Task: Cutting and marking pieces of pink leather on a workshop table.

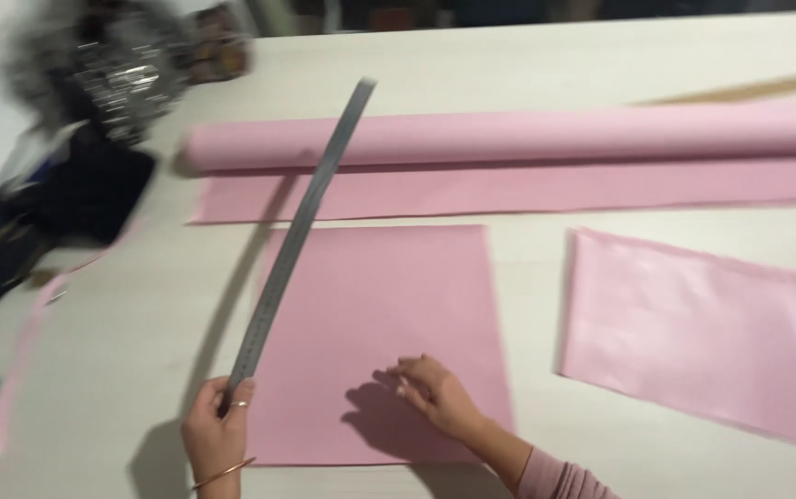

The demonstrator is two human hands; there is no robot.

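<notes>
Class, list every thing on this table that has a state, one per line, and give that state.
Left hand: gripping the near end of the steel ruler.
Steel ruler: lifted at an angle, far end raised.
Right hand: fingers pressed on the pink square.
Pink square: lying flat.
Fabric roll: partly unrolled.
Shiny pink piece: lying flat, cut loose.

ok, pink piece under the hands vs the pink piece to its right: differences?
The pink piece under the hands lies flat, matte and square-edged; the right piece looks glossy, slightly rippled and skewed. The right hand presses the first; nothing touches the second. Both are pink and lie on the white table.
</notes>
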